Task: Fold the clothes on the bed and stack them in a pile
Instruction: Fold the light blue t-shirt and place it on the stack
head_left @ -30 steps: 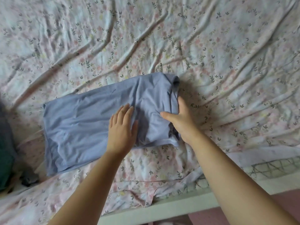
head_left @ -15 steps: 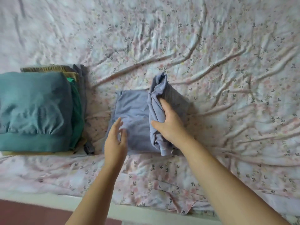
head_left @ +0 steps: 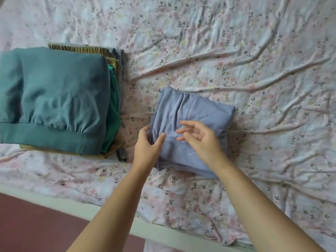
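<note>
The raised flap that the right hand (head_left: 201, 142) held up half a second ago now lies folded flat, and that hand has let it go. The left hand (head_left: 146, 148), which hovered then, has come to the cloth's left edge.

The lavender garment (head_left: 200, 113) is a compact, layered bundle with soft wrinkles and one crease running down from its far edge. It is nearly square and a little longer from near to far, with the far end tilted slightly right. It lies on the flowered sheet (head_left: 254, 51) near the bed's near edge, just right of the pile (head_left: 112, 106) and apart from it.

The left hand grips the bundle's left edge, thumb on top and fingers curled round the side. The right hand is over the middle with fingers loosely spread and holding nothing; whether they touch the cloth I cannot tell.

A teal sweatshirt (head_left: 54, 95) tops the pile.
</note>
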Demonstrator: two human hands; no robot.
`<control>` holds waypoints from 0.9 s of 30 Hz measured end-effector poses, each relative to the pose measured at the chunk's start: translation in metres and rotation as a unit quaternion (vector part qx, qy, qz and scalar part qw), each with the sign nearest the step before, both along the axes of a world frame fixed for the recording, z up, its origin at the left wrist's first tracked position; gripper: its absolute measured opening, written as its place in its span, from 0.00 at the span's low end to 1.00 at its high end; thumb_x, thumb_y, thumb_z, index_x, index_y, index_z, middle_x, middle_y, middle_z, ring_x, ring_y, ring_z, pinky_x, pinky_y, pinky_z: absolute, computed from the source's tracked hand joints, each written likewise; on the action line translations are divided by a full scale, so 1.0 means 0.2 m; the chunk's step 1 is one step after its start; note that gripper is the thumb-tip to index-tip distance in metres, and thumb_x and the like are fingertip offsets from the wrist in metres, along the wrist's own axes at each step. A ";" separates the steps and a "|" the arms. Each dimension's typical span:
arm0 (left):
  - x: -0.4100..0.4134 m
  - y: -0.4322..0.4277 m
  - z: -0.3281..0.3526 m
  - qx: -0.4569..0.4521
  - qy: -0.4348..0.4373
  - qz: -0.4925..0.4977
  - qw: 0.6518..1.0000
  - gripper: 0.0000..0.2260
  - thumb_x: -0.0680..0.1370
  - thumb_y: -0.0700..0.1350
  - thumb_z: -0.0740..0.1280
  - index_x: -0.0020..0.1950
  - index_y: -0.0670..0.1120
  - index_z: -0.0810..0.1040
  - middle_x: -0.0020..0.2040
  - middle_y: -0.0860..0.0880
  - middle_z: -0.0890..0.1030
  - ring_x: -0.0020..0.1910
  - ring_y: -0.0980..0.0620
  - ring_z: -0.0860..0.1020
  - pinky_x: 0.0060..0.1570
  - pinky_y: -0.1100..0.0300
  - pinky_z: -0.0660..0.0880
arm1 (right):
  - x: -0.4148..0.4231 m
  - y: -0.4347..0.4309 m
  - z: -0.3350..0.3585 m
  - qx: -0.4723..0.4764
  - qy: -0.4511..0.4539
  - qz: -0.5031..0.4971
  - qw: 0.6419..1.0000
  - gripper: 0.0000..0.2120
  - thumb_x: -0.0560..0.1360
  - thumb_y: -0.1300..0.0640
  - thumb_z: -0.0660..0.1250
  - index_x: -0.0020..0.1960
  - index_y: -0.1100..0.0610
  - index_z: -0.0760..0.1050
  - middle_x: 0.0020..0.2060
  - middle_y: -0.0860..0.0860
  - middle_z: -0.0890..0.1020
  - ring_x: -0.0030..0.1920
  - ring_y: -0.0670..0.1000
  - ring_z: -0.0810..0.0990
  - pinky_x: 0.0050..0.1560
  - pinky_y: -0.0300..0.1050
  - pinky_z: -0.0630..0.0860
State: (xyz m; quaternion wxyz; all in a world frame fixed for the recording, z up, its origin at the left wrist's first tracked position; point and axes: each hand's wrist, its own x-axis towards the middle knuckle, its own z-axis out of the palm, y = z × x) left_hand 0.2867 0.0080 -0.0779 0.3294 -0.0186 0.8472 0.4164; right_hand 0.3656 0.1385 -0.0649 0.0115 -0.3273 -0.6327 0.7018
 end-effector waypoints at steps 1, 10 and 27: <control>0.00 0.01 0.00 -0.017 0.013 -0.006 1.000 0.19 0.77 0.48 0.65 0.66 0.48 0.67 0.56 0.51 0.77 0.50 0.57 0.77 0.48 0.65 0.74 | 0.05 0.03 -0.01 0.116 0.002 -0.025 0.993 0.11 0.75 0.64 0.63 0.52 0.52 0.74 0.46 0.50 0.79 0.44 0.46 0.80 0.49 0.38 0.75; -0.04 -0.02 -0.07 -0.158 0.141 -0.148 0.966 0.12 0.79 0.47 0.59 0.61 0.43 0.69 0.54 0.45 0.78 0.51 0.44 0.75 0.47 0.54 0.69 | 0.28 0.13 -0.28 0.522 -0.147 0.142 0.828 0.28 0.71 0.43 0.56 0.68 0.55 0.68 0.69 0.58 0.68 0.68 0.53 0.59 0.62 0.68 0.61; -0.14 0.28 -0.39 -0.157 0.356 -0.484 0.784 0.23 0.78 0.57 0.50 0.73 0.54 0.60 0.73 0.44 0.63 0.71 0.49 0.56 0.63 0.31 0.55 | 0.20 0.24 -0.44 0.569 -0.264 0.165 0.761 0.33 0.72 0.35 0.49 0.74 0.48 0.56 0.74 0.57 0.58 0.73 0.56 0.55 0.58 0.73 0.63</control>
